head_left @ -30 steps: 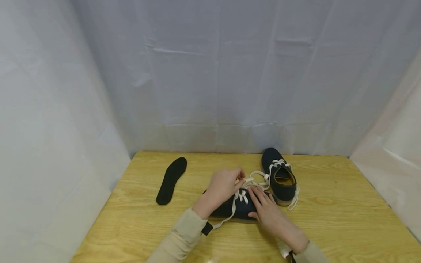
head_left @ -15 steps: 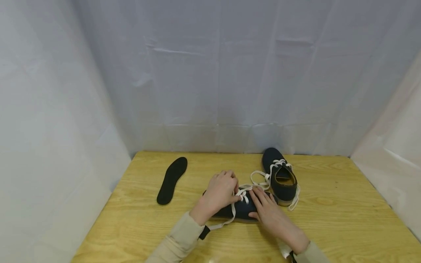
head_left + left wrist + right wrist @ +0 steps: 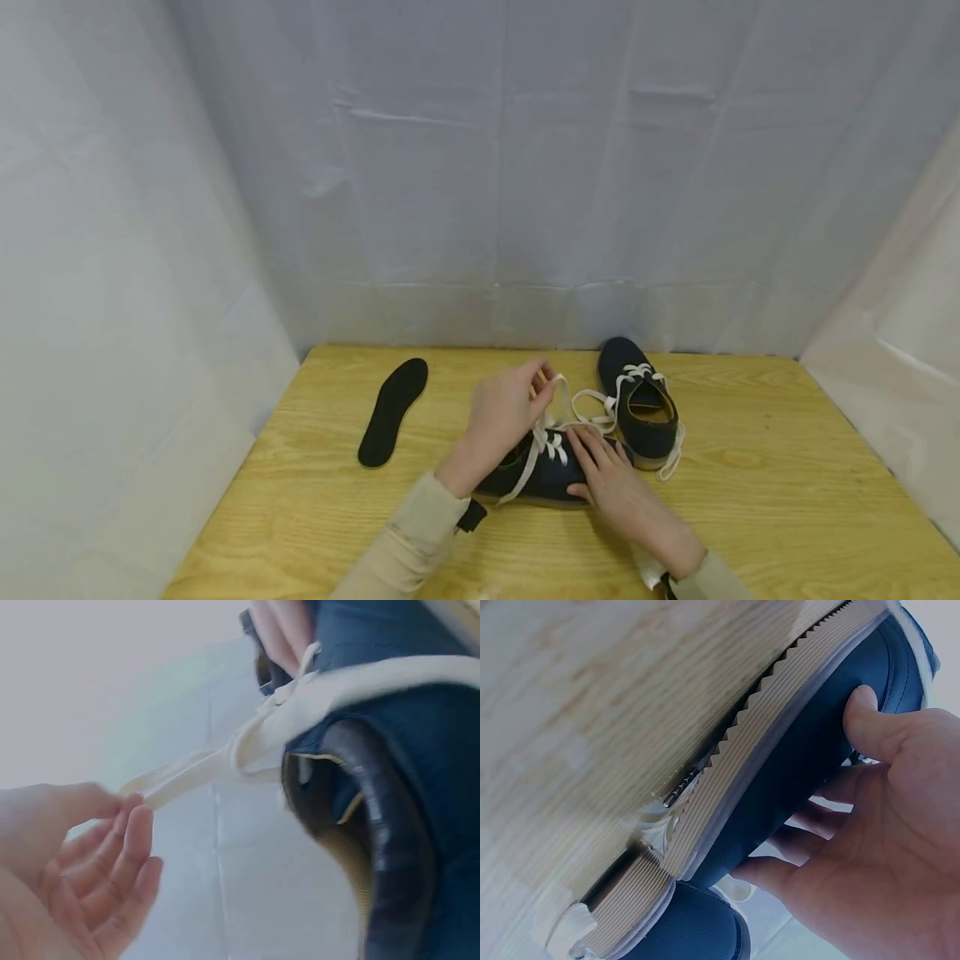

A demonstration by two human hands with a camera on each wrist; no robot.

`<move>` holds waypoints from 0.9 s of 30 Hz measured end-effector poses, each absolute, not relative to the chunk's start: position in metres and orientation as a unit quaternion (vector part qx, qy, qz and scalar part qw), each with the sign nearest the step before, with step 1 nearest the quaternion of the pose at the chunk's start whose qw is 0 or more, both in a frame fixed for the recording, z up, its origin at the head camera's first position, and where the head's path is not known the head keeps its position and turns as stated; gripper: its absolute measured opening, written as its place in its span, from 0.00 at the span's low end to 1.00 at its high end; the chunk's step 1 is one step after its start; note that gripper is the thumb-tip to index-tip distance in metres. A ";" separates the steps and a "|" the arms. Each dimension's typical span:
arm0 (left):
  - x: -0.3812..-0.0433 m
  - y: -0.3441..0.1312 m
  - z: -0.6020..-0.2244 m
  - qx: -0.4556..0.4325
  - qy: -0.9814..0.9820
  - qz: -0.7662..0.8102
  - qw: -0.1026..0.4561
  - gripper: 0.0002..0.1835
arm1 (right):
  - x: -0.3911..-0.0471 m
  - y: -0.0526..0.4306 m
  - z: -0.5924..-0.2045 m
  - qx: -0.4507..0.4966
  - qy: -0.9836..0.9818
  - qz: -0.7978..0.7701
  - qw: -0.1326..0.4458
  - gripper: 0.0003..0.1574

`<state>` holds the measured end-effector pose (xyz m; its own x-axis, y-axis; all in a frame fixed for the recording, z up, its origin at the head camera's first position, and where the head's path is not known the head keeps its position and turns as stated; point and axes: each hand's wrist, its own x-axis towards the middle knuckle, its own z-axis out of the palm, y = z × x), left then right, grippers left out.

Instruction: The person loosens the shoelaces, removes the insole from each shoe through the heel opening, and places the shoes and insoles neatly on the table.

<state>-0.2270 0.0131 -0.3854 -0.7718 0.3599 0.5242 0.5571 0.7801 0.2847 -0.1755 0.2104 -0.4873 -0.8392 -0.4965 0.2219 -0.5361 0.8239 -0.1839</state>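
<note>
Yellow wood-grain worktop (image 3: 765, 500): a navy shoe with pale ribbed sole (image 3: 551, 483) lies lengthwise left to right, toe rightward, below the nearer left hand (image 3: 501, 412), whose fingers pinch its flat white lace (image 3: 180, 781); right hand (image 3: 617, 487) rests on the forefoot, fingers extended.

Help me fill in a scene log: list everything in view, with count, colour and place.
Table: 1, yellowish wood, lower part of the head view
Sheeting: count unclear, pale grey-white, behind and either side of the table
Insole: 1, black, table's left
Near shoe: 1, dark blue, front centre
Far shoe: 1, dark blue, behind and right of the near shoe
Laces: 2, white, one per shoe
Sleeves: 2, beige, on the forearms
Left hand: 1, pinching the near lace
Right hand: 1, resting on the near shoe
</note>
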 end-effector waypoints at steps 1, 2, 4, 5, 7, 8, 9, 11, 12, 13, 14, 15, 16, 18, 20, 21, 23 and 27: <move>-0.228 0.013 -0.384 -0.251 -0.909 -0.229 0.240 0.06 | -0.176 0.211 -0.487 0.271 -0.952 0.121 0.081 0.45; -0.230 0.014 -0.382 -0.254 -0.903 -0.237 0.252 0.06 | -0.176 0.211 -0.487 0.270 -0.952 0.120 0.078 0.45; -0.232 0.014 -0.381 -0.264 -0.894 -0.245 0.265 0.06 | -0.176 0.211 -0.486 0.267 -0.954 0.118 0.069 0.45; -0.233 0.015 -0.382 -0.271 -0.892 -0.244 0.266 0.06 | -0.176 0.212 -0.485 0.266 -0.955 0.116 0.067 0.44; -0.236 0.016 -0.386 -0.281 -0.896 -0.233 0.251 0.06 | -0.175 0.213 -0.485 0.265 -0.955 0.113 0.062 0.42; -0.236 0.017 -0.389 -0.286 -0.901 -0.224 0.235 0.06 | -0.175 0.213 -0.485 0.266 -0.956 0.112 0.062 0.41; -0.237 0.017 -0.392 -0.288 -0.908 -0.213 0.215 0.07 | -0.175 0.213 -0.485 0.267 -0.955 0.112 0.062 0.40; -0.237 0.017 -0.398 -0.290 -0.922 -0.196 0.165 0.08 | -0.176 0.213 -0.486 0.271 -0.953 0.114 0.066 0.39; -0.237 0.017 -0.401 -0.290 -0.928 -0.187 0.142 0.09 | -0.176 0.213 -0.486 0.273 -0.953 0.114 0.068 0.39; -0.236 0.016 -0.402 -0.290 -0.932 -0.179 0.123 0.10 | -0.176 0.213 -0.487 0.275 -0.952 0.113 0.071 0.39; -0.235 0.016 -0.404 -0.290 -0.935 -0.172 0.107 0.10 | -0.176 0.213 -0.487 0.276 -0.952 0.114 0.073 0.39; -0.234 0.015 -0.405 -0.290 -0.938 -0.164 0.097 0.09 | -0.176 0.212 -0.487 0.277 -0.951 0.114 0.075 0.39; -0.233 0.014 -0.406 -0.292 -0.940 -0.154 0.093 0.08 | -0.176 0.212 -0.488 0.278 -0.951 0.114 0.076 0.40; -0.231 0.011 -0.408 -0.294 -0.943 -0.126 0.096 0.08 | -0.175 0.212 -0.488 0.277 -0.951 0.112 0.079 0.40; -0.228 0.008 -0.410 -0.295 -0.945 -0.100 0.100 0.12 | -0.174 0.211 -0.488 0.276 -0.951 0.110 0.081 0.40; -0.227 0.006 -0.410 -0.294 -0.946 -0.087 0.101 0.14 | -0.175 0.212 -0.488 0.277 -0.951 0.107 0.082 0.40; -0.224 0.004 -0.411 -0.291 -0.949 -0.068 0.100 0.17 | -0.175 0.212 -0.487 0.278 -0.952 0.103 0.083 0.40; -0.218 0.003 -0.407 -0.279 -0.955 -0.046 0.089 0.19 | -0.175 0.213 -0.487 0.278 -0.953 0.091 0.083 0.40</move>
<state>-0.2181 0.0030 -0.4074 -0.8280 0.5255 0.1954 0.5419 0.8396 0.0382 -0.1746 0.2127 -0.4869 -0.8315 -0.5147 0.2090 -0.5449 0.8289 -0.1268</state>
